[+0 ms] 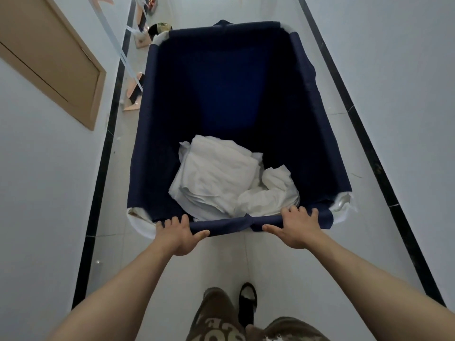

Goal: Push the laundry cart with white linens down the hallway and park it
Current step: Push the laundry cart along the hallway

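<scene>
Door panel [49, 65]: tan wood, set in the left wall, well apart from the cart.
Floor clutter [138, 92]: pale boards and a dark bin along the left skirting, just beside the cart's far left corner.
Left hand [176, 236]: fingers curled over the near rail, thumb stretched along its front.
Laundry cart [147, 134]: navy fabric tub on a white frame. It stands lengthwise mid-hallway, directly ahead of the person.
White linens [221, 178]: a crumpled heap on the cart floor at the near end, between the two hands.
Right hand [295, 230]: wraps the same rail, fingers over the top, thumb pointing inward.
Handling: the load looks light and soft, so the cart likely rolls easily. The fabric walls would sag, while the frame is probably stiff.
Where to hold: the near rail, hands apart, as gripped now. That gives steering control past the clutter.
Count: one cart, one linen heap (number of pieces cannot be told), two hands, one door panel.
</scene>
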